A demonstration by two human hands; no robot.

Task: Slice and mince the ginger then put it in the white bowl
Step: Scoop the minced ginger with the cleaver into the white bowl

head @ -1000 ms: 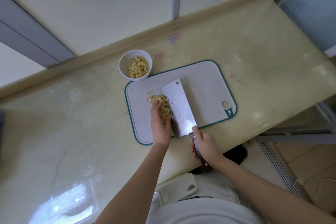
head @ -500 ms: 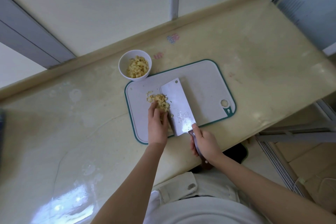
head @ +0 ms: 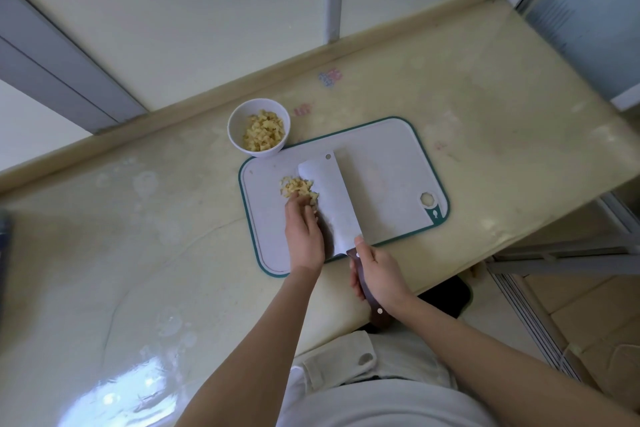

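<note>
Far left of the pale yellowish counter (head: 138, 253) is mostly shiny glare. Next comes the white bowl (head: 239, 121), sitting just off the far-left corner of the cutting board (head: 388, 170) and partly filled with minced ginger (head: 264, 130).

The board is white with a dark green rim. On its left half is a small pile of ginger bits (head: 298, 185), tucked right up against the cleaver. The left hand (head: 304, 236) reaches in from below with its fingers fairly straight, only a little bent. The tips rest on the near side of that pile and nothing is pinched or picked up.

The cleaver (head: 330, 198) lies lengthwise along the board with its broad face tilted up. There's a small hole near the far corner of the blade, and I can't make out any brand stamp on the steel. The right hand (head: 379, 274) is wrapped round the dark brown riveted handle (head: 375, 308), with the thumb up by the base of the blade.

On the counter behind the board are a pinkish mark (head: 303, 110) and a blue-and-pink one (head: 329, 77), both too blurred to read. The board's near-right corner has a hanging hole (head: 428, 199) and a green tab with a tiny white logo (head: 435, 214), too small to read.
</note>
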